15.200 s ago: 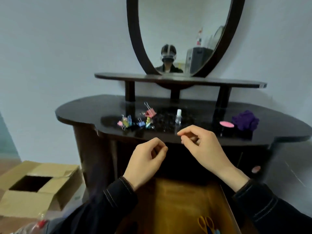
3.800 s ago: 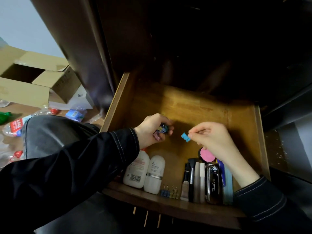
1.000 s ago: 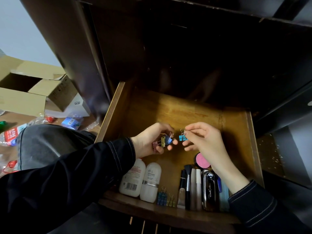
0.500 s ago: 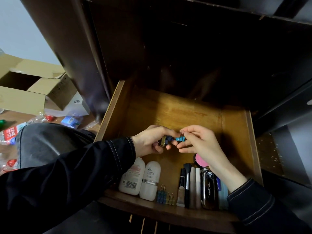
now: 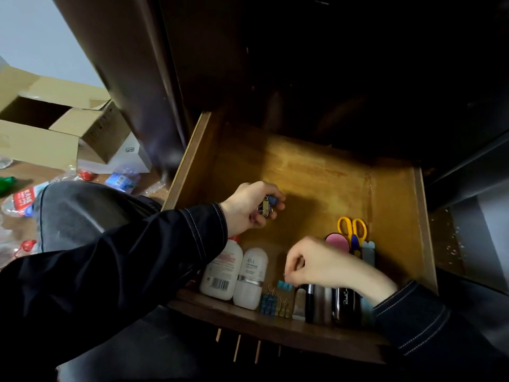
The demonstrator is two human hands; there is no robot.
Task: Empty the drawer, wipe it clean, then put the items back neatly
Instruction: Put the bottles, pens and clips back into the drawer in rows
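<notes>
The wooden drawer (image 5: 316, 172) is pulled out below me. My left hand (image 5: 249, 206) hovers over its middle, closed on a small bunch of binder clips (image 5: 266, 205), gold and blue. My right hand (image 5: 316, 263) is low at the front, its fingertips pinched on a light blue binder clip (image 5: 284, 285) just above a row of blue and gold clips (image 5: 274, 304) standing at the front wall. Two white bottles (image 5: 234, 274) lie to the left of that row. Dark makeup tubes (image 5: 327, 303) lie to the right, partly hidden by my right wrist.
Yellow-handled scissors (image 5: 352, 232) and a pink round compact (image 5: 337, 242) lie at the drawer's right. The dark dresser body (image 5: 303, 64) overhangs the drawer's back. An open cardboard box (image 5: 52, 125) and plastic litter (image 5: 24, 198) sit on the floor at left, beside my knee (image 5: 82, 213).
My right hand has dropped from the drawer's middle to the front row, carrying the light blue clip with it. My left hand stays put with its clips. The scissors now show.
</notes>
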